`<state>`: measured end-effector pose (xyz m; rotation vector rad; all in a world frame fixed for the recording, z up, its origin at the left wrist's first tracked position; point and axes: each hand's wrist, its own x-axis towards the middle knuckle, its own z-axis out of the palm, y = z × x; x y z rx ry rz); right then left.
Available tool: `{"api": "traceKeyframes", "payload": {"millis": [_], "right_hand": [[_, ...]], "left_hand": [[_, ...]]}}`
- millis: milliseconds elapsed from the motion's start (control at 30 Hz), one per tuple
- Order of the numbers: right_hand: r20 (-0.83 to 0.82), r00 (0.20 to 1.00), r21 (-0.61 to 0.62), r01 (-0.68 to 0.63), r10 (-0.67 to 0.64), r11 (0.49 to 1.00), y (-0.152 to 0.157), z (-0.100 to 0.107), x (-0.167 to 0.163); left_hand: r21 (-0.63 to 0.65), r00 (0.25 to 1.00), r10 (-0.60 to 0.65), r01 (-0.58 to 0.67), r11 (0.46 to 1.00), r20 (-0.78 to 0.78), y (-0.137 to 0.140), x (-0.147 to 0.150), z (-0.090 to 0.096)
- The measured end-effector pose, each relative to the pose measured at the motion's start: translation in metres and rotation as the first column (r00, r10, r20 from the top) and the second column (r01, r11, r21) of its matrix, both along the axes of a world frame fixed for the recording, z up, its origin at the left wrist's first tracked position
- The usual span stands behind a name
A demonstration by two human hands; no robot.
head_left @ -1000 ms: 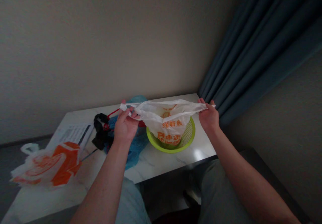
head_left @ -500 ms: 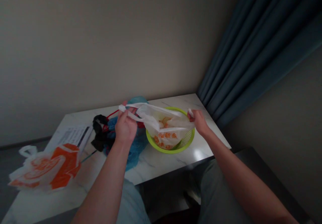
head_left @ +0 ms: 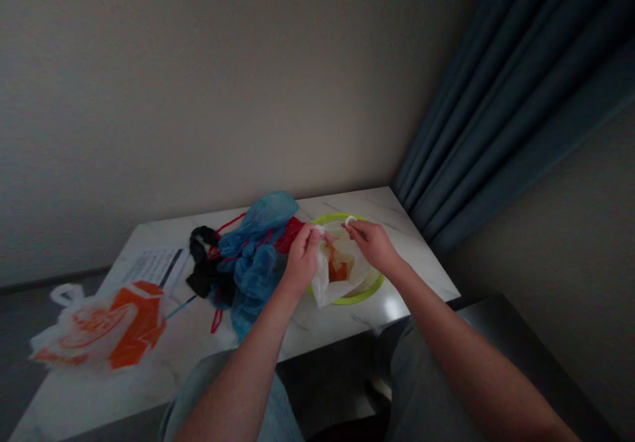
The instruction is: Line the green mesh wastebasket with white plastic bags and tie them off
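A white plastic bag (head_left: 325, 283) with orange print sits partly inside a lime-green basket (head_left: 364, 295) on the marble-patterned table. My left hand (head_left: 303, 251) is closed on the bag's left handle, at the basket's left side. Across from it, my right hand (head_left: 371, 238) pinches the other handle, its white tip poking up above the fingers. Between the two hands the bag sags, and something orange shows through or inside it; I cannot make out what. Just left of my left hand lie crumpled blue plastic bags (head_left: 258, 266).
Black bags (head_left: 211, 276) and red strings lie beside the blue ones. A white and orange plastic bag (head_left: 106, 326) rests at the table's left end, over a printed sheet (head_left: 149, 266). A blue curtain (head_left: 476, 111) hangs at the right, behind the table (head_left: 417, 230).
My hands have come closer together over the basket, the left moving far to the right. The bag, stretched wide between them before, now hangs slack. The blue bags show more fully.
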<state>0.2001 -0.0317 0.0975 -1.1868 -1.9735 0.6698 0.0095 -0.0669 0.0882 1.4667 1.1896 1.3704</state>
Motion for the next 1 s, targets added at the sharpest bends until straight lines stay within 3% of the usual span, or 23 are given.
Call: {"api": "traceKeyframes", "payload": {"millis": [133, 300, 567, 700, 833, 1000], "right_hand": [[-0.115, 0.991, -0.064, 0.060, -0.067, 0.996, -0.001, -0.005, -0.015], [-0.203, 0.972, -0.134, 0.095, -0.121, 0.986, -0.003, -0.009, -0.033], [-0.435, 0.900, -0.284, -0.122, -0.014, 0.951, 0.004, -0.016, -0.047], [-0.541, 0.841, -0.386, -0.230, -0.017, 0.894, -0.002, -0.019, -0.046], [-0.553, 0.830, -0.349, -0.310, 0.073, 0.885, -0.010, -0.011, -0.042], [-0.433, 0.892, -0.281, -0.270, 0.130, 0.921, -0.010, -0.008, -0.039]], "left_hand": [[-0.035, 0.988, -0.150, 0.151, 0.988, 0.038, -0.004, 0.016, -0.009], [-0.043, 0.993, -0.113, 0.114, 0.993, 0.036, -0.004, 0.019, -0.020], [0.141, 0.997, 0.012, -0.002, 0.990, -0.073, 0.001, 0.015, -0.020], [0.092, 0.996, 0.047, -0.040, 0.995, -0.070, 0.003, 0.013, -0.021], [0.007, 0.998, 0.050, -0.050, 0.999, -0.024, 0.006, 0.011, -0.021], [-0.036, 0.997, 0.061, -0.060, 0.998, 0.045, 0.012, 0.009, -0.026]]}}
